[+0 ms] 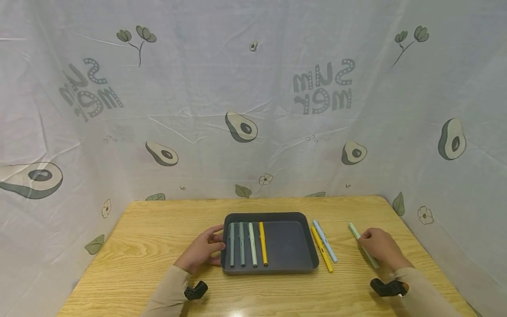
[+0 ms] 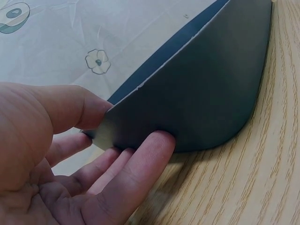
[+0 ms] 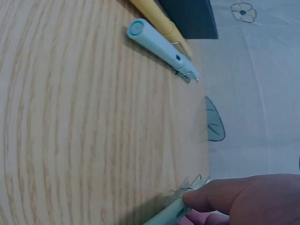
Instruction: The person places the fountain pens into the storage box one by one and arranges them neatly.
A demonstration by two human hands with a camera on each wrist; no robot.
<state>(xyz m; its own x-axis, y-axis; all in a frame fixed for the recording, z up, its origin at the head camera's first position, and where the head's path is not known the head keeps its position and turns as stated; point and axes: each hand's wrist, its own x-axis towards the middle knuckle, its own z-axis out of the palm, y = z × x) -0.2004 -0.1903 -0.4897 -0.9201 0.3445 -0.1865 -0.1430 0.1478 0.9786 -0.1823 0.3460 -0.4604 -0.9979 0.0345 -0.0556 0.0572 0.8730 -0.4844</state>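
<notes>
A dark grey rectangular tray (image 1: 291, 246) stands on the table, its left end held by my left hand (image 1: 203, 248). In the left wrist view, fingertips (image 2: 159, 143) press the outer wall of the tray (image 2: 201, 93). Inside lie two grey-green pens (image 1: 242, 244), a pale green pen (image 1: 252, 244) and a yellow pen (image 1: 263, 244), side by side. Further right, my right hand (image 1: 382, 248) pinches another pale green pen (image 1: 370, 257) near its clip end. That pen (image 3: 168, 213) slants close over the wood in the right wrist view; the hand covers its middle.
Between the tray and my right hand, a yellow pen (image 1: 322, 249) and a light blue pen (image 1: 325, 241) lie slanted on the wooden table (image 1: 158, 229). A pale printed curtain (image 1: 253, 154) hangs behind and along both sides. Each wrist wears a black device (image 1: 196, 290).
</notes>
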